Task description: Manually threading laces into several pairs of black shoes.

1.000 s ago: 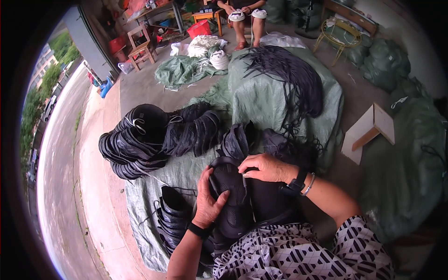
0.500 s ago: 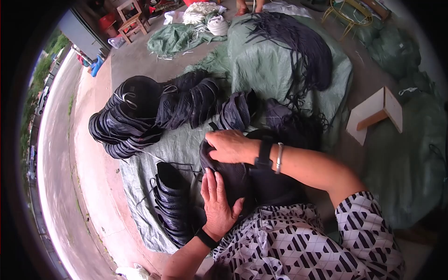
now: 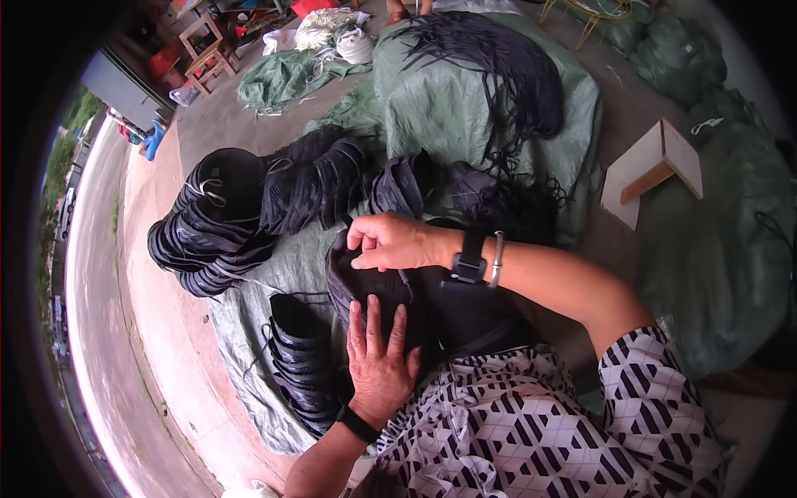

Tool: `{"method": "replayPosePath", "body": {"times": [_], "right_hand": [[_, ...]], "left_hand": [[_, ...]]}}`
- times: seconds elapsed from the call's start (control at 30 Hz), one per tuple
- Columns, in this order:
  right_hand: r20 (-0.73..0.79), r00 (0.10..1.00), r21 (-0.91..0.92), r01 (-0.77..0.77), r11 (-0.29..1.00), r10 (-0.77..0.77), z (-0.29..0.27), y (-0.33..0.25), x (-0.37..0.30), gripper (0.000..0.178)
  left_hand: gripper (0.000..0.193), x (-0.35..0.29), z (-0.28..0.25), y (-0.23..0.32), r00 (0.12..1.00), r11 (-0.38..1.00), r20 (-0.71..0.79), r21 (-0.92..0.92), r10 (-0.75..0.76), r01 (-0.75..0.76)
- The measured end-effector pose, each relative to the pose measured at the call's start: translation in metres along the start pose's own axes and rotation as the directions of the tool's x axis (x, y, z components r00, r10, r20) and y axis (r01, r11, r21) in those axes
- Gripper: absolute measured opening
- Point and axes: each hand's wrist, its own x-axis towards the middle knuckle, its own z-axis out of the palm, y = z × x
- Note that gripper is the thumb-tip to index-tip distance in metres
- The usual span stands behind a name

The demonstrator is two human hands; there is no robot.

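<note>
A black mesh shoe upper (image 3: pixel 378 286) lies in front of me over my lap, partly hidden by both hands. My left hand (image 3: pixel 380 365) rests flat on its near part, fingers stretched out and slightly apart. Above its far edge, my right hand (image 3: pixel 394 241) is closed in a pinch; anything between the fingertips is too small to make out. Left of my left hand stands a nested stack of dark shoe uppers (image 3: pixel 297 361). Beyond the hands are a short stack of uppers (image 3: pixel 398 187) and a tangle of dark laces (image 3: pixel 527 207).
Bundled shoe uppers (image 3: pixel 207 228) sit far left on a green woven sheet (image 3: pixel 249 373). A long heap of dark laces (image 3: pixel 523 83) drapes over a covered mound behind. At right stands an angled board piece (image 3: pixel 656 170). A wooden chair (image 3: pixel 207 54) and another person's hands (image 3: pixel 407 10) are farther back.
My right hand has lifted from the upper's edge, its fingers curling into a pinch. My left hand has slid slightly nearer me, leaving more mesh visible. The whole view has shifted a little.
</note>
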Motion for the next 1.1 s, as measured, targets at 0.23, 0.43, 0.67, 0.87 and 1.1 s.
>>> {"method": "replayPosePath", "body": {"times": [0.23,0.43,0.67,0.87,1.1], "right_hand": [[0.188,0.925,-0.39,0.38,0.839,-0.332,-0.028,0.005,-0.056,0.014],[0.158,0.944,-0.426,0.331,0.842,-0.291,-0.029,0.015,-0.036,0.033],[0.022,0.96,-0.553,0.244,0.797,-0.279,-0.01,0.011,-0.046,0.037],[-0.055,0.951,-0.514,0.234,0.825,-0.303,-0.003,-0.006,-0.129,0.024],[0.207,0.978,-0.639,0.114,0.761,0.028,0.013,-0.017,-0.207,0.008]], "left_hand": [[0.057,0.0,0.008,-0.004,1.0,0.999,-0.029,-0.036,-0.011,0.01],[0.051,0.005,0.008,-0.01,1.0,0.998,-0.011,-0.057,0.023,-0.024],[0.064,0.007,0.018,0.007,0.998,0.998,-0.045,-0.052,-0.046,0.043],[0.052,-0.02,0.01,-0.017,0.994,0.967,-0.053,-0.232,0.093,-0.103],[0.045,-0.052,0.008,-0.015,0.991,0.919,-0.08,-0.372,0.108,-0.13]]}}
